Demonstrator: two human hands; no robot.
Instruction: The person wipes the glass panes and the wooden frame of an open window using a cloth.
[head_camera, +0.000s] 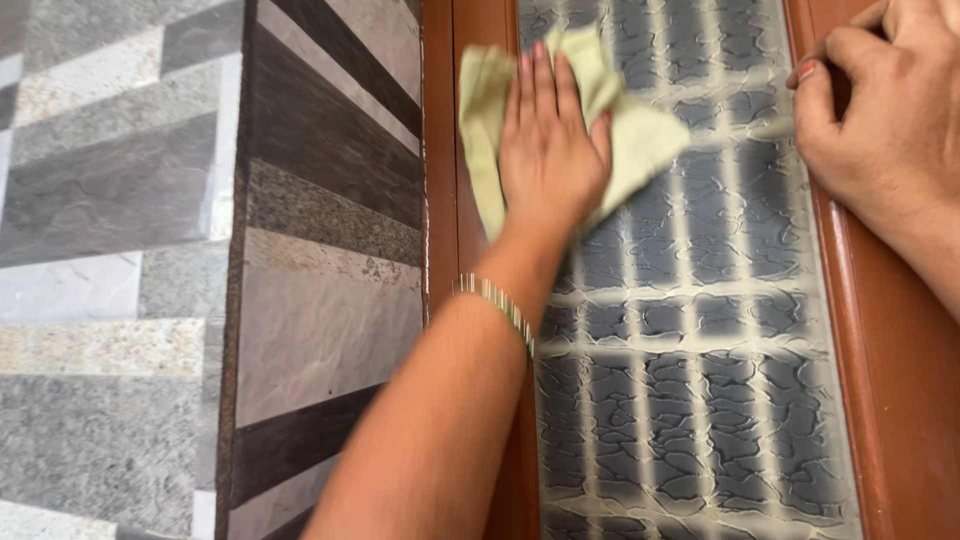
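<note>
Left hand (550, 150) lies flat, fingers extended and together, pressing a pale green cloth (640, 140) against the textured glass panel (700, 380) of a door. Nothing is gripped; the palm simply bears down on the fabric. Right hand (885, 110) rests on the reddish-brown wooden frame (890, 400) at the right edge of the panel, fingers curled loosely against the wood, holding nothing; one nail shows red polish.

Cloth: soft, crumpled, light yellow-green, slightly blurred. It spreads out from under the left hand on both sides, one fold lying over the left frame strip (470, 250), the larger part over the glass at the upper left of the panel. It is well apart from the right hand.

Left forearm runs up from the near edge to the far left of the glass, wrist straight, a thin metal bracelet (497, 300) around it. Glass shows a raised crackle pattern with pale bars behind. Striped stone wall tiles (320, 230) stand left of the frame.
</note>
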